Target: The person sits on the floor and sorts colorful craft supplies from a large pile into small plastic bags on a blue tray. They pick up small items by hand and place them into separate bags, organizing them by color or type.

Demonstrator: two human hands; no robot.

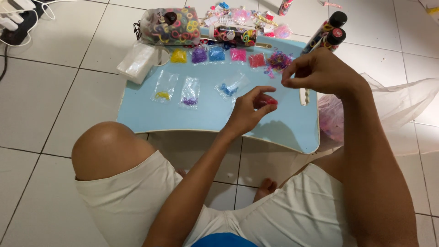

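Mid-frame, the left hand (250,110) pinches red bands (271,101); the right hand (320,71), upper right, has fingertips pinched together above the blue tabletop (206,114).

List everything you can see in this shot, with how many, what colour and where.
Low lap table: one, light blue, on the white tiled floor.
Small clear bags of loose bands: five full, yellow, purple, blue, pink, red, along the table's far edge.
Nearly empty clear bags: three, holding yellow, purple, blue bits, mid-table.
Loose band pile: one, mostly purple-pink, far right of the table.
Big bag of mixed rings: one, multicolour, behind the table.
Black-capped tubes: two, far right.
Stack of clear bags: one, table's left corner.
Left hand: pinching a small red band.
Right hand: fingers pinched, above the table.
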